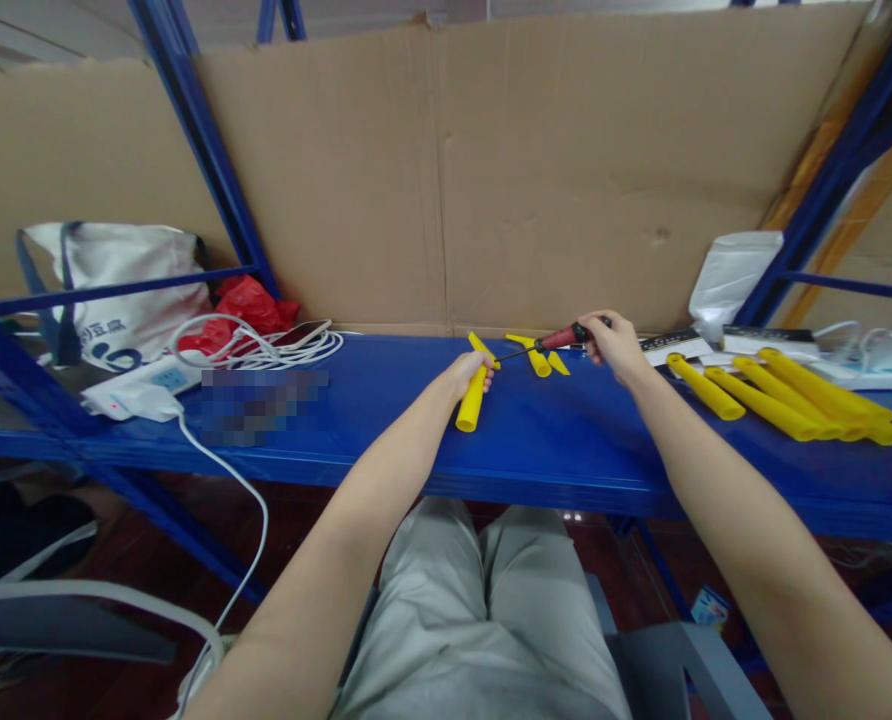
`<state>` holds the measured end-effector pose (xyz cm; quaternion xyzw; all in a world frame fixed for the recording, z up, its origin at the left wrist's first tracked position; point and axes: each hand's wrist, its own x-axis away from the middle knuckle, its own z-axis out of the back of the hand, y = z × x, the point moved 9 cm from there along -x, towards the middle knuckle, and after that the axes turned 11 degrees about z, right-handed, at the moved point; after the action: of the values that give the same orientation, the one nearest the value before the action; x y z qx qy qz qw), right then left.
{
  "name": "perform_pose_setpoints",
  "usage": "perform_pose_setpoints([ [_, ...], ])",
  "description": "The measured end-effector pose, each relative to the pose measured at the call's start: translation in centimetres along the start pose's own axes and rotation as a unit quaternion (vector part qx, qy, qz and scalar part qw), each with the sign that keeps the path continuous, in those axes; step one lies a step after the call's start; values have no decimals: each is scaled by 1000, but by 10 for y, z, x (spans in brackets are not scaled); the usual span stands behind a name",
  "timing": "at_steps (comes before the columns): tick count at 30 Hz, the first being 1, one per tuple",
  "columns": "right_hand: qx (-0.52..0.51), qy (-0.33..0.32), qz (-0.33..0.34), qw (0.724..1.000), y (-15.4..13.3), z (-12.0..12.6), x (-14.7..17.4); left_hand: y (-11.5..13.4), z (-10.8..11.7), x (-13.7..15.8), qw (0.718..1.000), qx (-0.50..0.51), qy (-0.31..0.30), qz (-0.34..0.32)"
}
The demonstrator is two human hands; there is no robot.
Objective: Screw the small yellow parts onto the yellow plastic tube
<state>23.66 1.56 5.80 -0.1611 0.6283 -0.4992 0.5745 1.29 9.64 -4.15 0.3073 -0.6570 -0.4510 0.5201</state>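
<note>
Two bare arms stretch forward over the blue shelf (386, 420), and here's the count: one yellow tube (472, 402) in the left hand (467, 372), one screwdriver (558, 340) in the right hand (617, 345). The left hand is closed around the tube's upper end, fingers wrapped, with the tube hanging down and resting toward the shelf, and a small yellow blade sticking up from its top. The right hand is closed on the screwdriver's dark red handle, wrist cocked slightly, the thin shaft running leftward so its tip meets the top of the held tube. Both forearms angle inward, left elbow low at the frame's bottom, right arm coming in long from the lower right corner. Just behind the screwdriver shaft lies a small yellow propeller piece (537, 355), one of them, flat on the shelf. Off to the right, a group of yellow tubes (783, 398) lies side by side, about five as far as I can count, since they overlap at the far end. On the left: one white power strip (142, 388) with its cable trailing off the edge, one coil of white cables (266, 345), one red plastic bag (247, 305) and one white tote bag (127, 285). A cardboard sheet (566, 170) backs the shelf. Grey trousers show below.
</note>
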Motion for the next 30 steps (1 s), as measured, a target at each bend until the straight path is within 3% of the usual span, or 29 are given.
perform_pose_setpoints([
  [5,-13,-28,14,999,-2,-5,0,1,1,1,1000,1,6,-14],
  [9,2,1,9,1000,-2,1,1,2,1,3,1000,1,8,-20],
  [14,-22,-28,9,999,-5,-5,2,3,3,5,1000,2,15,-27],
  [22,-19,-4,-1,1000,-1,-2,1,4,4,8,999,3,23,-27],
  [30,6,-3,16,1000,-3,0,0,3,-8,26,1000,-11,20,-9],
])
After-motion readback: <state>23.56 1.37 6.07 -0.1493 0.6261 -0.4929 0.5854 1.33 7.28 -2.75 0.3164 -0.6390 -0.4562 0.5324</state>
